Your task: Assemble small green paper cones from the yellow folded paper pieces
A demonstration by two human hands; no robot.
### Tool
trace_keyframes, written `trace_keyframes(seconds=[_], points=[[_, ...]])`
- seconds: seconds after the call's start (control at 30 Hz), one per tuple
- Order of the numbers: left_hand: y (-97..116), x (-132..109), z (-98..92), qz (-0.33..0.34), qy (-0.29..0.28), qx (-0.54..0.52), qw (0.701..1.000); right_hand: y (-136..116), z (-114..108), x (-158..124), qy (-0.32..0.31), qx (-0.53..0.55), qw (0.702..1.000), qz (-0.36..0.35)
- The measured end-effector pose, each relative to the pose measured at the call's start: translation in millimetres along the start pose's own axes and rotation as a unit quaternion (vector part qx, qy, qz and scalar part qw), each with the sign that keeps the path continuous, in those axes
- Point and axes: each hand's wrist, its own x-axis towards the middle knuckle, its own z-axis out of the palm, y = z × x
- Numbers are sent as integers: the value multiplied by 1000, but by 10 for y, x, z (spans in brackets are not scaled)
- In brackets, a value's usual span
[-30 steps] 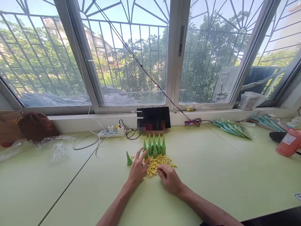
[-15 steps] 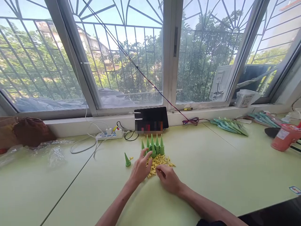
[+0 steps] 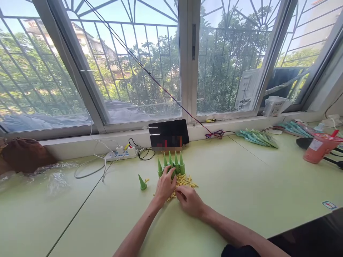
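Note:
My left hand (image 3: 165,184) reaches over the pile of small yellow plastic pieces (image 3: 186,182). Its fingers are bent but apart, at the base of the front green cone (image 3: 171,164), which they partly cover. Whether they touch it is hard to see. Close to the near edge of the pile, my right hand (image 3: 190,200) is closed in a pinch, and whatever is between the fingertips is hidden. Several pointed green cones (image 3: 182,166) stand upright in a cluster behind the pile. Another green cone (image 3: 142,182) stands apart on the left, with a yellow piece (image 3: 147,180) beside it.
A dark tablet (image 3: 168,134) leans against the sill behind the cones. Left of it lie a power strip (image 3: 120,154) and loose cables. Plastic-wrapped teal and green items (image 3: 257,138) and a red cup (image 3: 320,148) are at the right of the pale green table (image 3: 241,185).
My left hand has moved slightly right and closer to the front cone. The right hand keeps its pinch near the pile. The whole view has shifted a little.

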Motion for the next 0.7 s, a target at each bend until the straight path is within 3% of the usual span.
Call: trace_keyframes(seconds=[0.43, 0.57, 0.7], points=[[60, 37, -88, 30, 50, -3, 998, 12, -7, -19, 3, -7, 1000, -2], [139, 102, -264, 49, 89, -24, 995, 40, 8, -30, 0, -7, 1000, 4], [179, 132, -559, 106, 149, -45, 982, 43, 6, -27, -1, -6, 1000, 6]])
